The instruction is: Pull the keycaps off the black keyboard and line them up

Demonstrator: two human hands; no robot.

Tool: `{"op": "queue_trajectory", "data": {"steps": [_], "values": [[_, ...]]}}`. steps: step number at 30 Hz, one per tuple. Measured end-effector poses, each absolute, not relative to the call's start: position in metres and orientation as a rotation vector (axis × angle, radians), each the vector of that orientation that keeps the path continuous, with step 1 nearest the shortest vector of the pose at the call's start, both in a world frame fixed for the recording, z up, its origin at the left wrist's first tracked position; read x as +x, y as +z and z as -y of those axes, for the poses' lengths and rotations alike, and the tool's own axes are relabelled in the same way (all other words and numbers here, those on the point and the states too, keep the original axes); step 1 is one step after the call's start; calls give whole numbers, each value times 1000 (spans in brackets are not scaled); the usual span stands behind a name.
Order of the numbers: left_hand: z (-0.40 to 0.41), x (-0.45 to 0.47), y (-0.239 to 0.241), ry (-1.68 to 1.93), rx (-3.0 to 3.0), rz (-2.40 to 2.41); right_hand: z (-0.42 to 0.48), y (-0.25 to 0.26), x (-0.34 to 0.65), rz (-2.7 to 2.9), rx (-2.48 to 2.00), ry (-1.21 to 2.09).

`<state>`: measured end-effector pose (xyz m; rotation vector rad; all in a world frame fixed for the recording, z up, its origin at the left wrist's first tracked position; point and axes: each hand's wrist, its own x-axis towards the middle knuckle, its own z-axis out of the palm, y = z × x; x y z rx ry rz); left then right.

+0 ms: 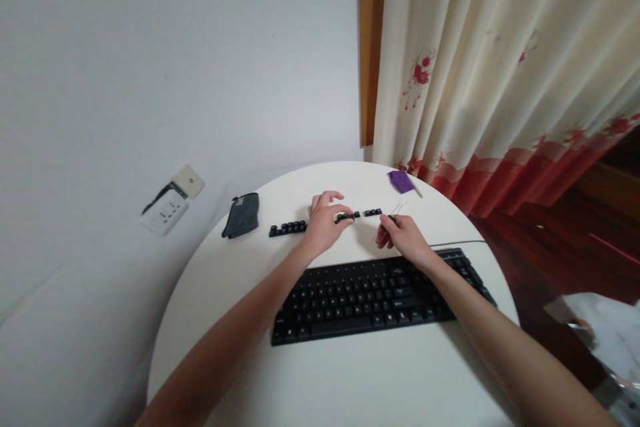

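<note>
My left hand [324, 221] is at the row of black keycaps [287, 228] behind the keyboard. Its thumb and forefinger close around a keycap [345, 217] in the middle of that row, and the palm hides part of the line. To the right, my right hand [400, 235] has its fingers curled around a small dark-handled tool with thin wire ends [401, 206], which looks like a wire keycap puller. A short group of keycaps [373, 212] lies just beyond these fingers. The black keyboard [350, 297] sits under both forearms, its right part partly covered.
A dark zip pouch [242, 215] lies at the left edge of the round white table [370, 373]. Toward the back right is a purple cloth or brush-like item [401, 181] with a pale stick. The keyboard's cable [457, 242] runs right. Wall and curtain [450, 80] border the table.
</note>
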<state>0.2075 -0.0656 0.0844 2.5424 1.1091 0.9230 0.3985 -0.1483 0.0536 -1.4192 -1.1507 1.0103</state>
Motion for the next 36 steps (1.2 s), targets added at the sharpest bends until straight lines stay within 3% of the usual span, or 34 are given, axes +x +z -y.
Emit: {"op": "queue_trajectory", "data": {"steps": [5, 12, 36], "values": [[36, 208, 62, 723, 2635, -1215, 147, 54, 402, 1147, -1444, 970], [35, 204, 32, 746, 2625, -1254, 145, 51, 403, 1175, -1453, 961], [42, 205, 34, 761, 2634, -1385, 148, 53, 402, 1197, -1435, 931]]}}
